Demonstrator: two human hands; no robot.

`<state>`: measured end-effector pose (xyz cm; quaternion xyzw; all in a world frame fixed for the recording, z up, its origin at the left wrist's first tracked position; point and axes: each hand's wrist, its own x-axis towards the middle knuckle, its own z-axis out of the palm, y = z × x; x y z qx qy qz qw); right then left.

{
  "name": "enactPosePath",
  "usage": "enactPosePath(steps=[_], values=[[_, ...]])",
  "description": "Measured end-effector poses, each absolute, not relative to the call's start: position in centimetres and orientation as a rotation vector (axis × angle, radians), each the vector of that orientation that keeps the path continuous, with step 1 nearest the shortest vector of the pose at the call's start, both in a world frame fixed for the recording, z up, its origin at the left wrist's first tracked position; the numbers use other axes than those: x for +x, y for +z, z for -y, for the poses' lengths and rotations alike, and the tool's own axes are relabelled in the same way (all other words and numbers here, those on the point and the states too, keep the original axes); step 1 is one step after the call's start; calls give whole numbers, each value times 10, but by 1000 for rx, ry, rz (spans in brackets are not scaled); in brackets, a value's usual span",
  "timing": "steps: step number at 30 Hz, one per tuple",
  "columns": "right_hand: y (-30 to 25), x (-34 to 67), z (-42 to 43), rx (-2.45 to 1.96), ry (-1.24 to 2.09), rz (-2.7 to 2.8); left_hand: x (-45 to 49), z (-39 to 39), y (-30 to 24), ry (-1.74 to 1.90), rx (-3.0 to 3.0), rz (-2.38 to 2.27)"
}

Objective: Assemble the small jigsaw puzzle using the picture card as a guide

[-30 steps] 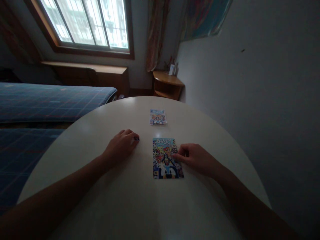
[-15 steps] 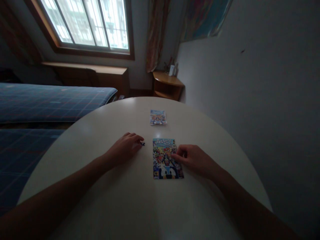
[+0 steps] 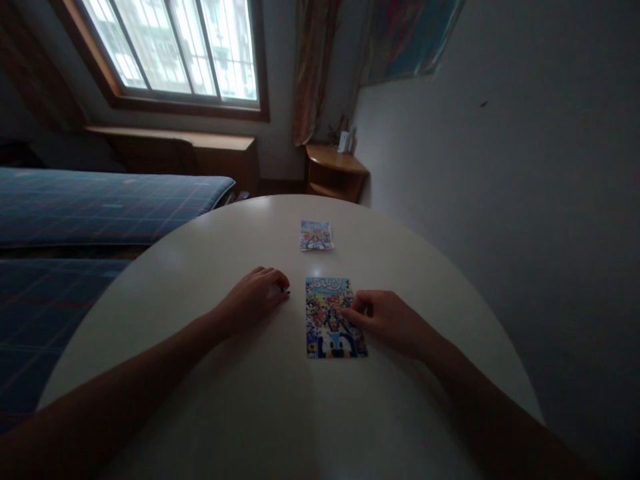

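A colourful picture sheet (image 3: 327, 327) lies flat on the round white table (image 3: 280, 407) in front of me. My right hand (image 3: 390, 319) rests on its right edge, fingers curled and the fingertips pressing on the sheet. My left hand (image 3: 255, 297) lies on the table just left of the sheet, its fingers closed in a pinch over a tiny dark piece (image 3: 287, 291) that I cannot name. A smaller colourful card (image 3: 315, 235) lies farther away, apart from both hands.
A bed with a blue checked cover (image 3: 100, 200) runs along the left of the table. A grey wall (image 3: 500, 167) stands close on the right. A wooden corner shelf (image 3: 335, 170) and a window (image 3: 175, 47) are at the back.
My left hand slid right towards the picture sheet with the tiny dark piece at its fingertips. My right hand barely moved on the sheet.
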<state>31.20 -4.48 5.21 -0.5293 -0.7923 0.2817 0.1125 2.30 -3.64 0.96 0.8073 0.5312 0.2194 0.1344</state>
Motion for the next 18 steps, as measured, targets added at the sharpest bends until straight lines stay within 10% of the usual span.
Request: enactPosePath(steps=[18], values=[[53, 305, 50, -1306, 774, 2432, 71, 69, 10, 929, 1864, -1135]])
